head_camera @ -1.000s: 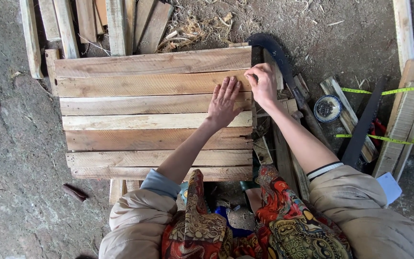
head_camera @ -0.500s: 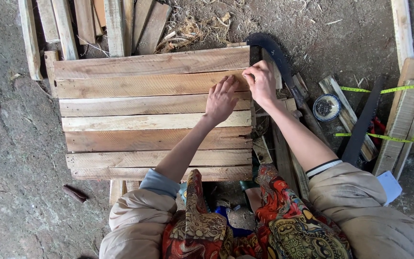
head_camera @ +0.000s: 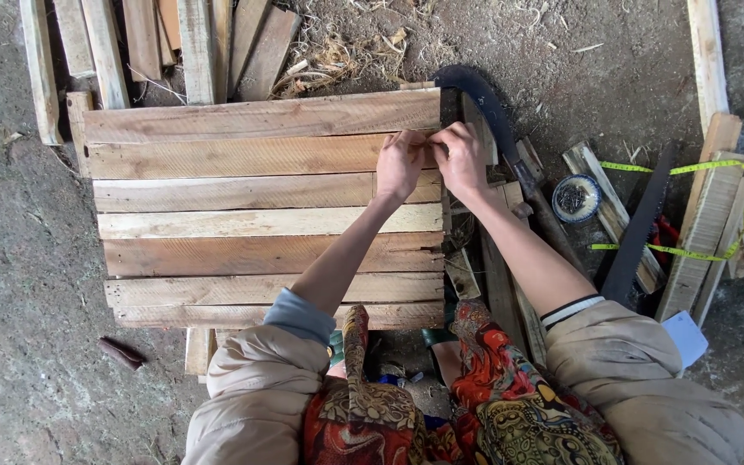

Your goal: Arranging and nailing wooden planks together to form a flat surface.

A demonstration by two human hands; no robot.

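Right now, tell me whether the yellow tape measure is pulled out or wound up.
Pulled out. The yellow tape measure runs as a loose loop over the wooden offcuts on the ground, right of both hands.

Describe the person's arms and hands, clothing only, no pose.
Both hands, left hand and right hand, are bare, with no gloves. Forearms are uncovered because the sleeves are pushed up. A puffy beige jacket covers both upper arms. A grey-blue inner cuff shows on the left arm, a dark cuff with a pale stripe on the right.
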